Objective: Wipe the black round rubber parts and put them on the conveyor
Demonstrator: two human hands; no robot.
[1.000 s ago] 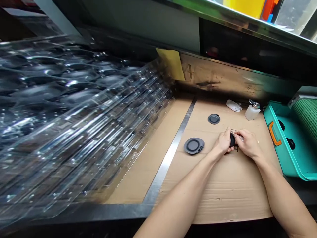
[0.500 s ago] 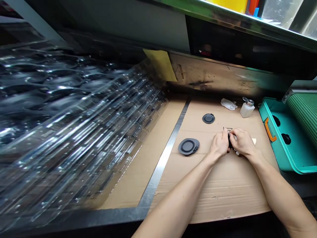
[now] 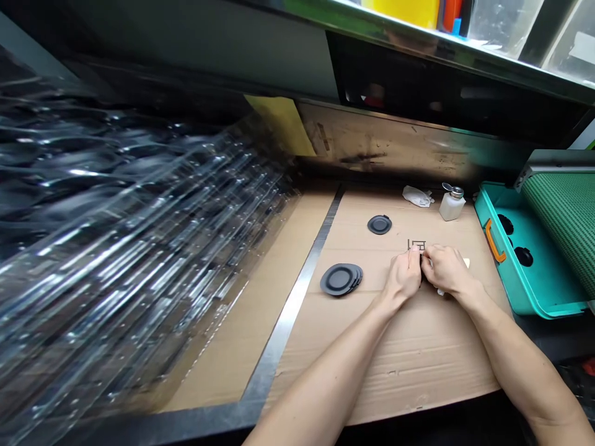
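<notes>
My left hand [image 3: 403,274] and my right hand [image 3: 444,269] meet over the cardboard, fingers pinched together. Between them is a small black part [image 3: 423,270], mostly hidden by the fingers, so its full shape cannot be made out. A bit of white material [image 3: 440,292] shows under my right hand, and a pale cream piece [image 3: 467,262] peeks out beside it. To the left lies a small fanned stack of round dark grey discs [image 3: 339,280]. A single similar disc [image 3: 380,224] lies farther back.
Stacked clear plastic trays [image 3: 153,260] fill the left side. At the back are a crumpled white cloth [image 3: 418,196] and a white pump bottle [image 3: 452,205]. A teal bin [image 3: 553,291] with black pieces [image 3: 524,256] stands right, beside a green belt [image 3: 560,214]. A metal strip [image 3: 290,310] crosses the cardboard.
The view has shifted slightly, so everything sits farther left in the picture. Both hands stay together on the black part, which shows less between the fingers now.
</notes>
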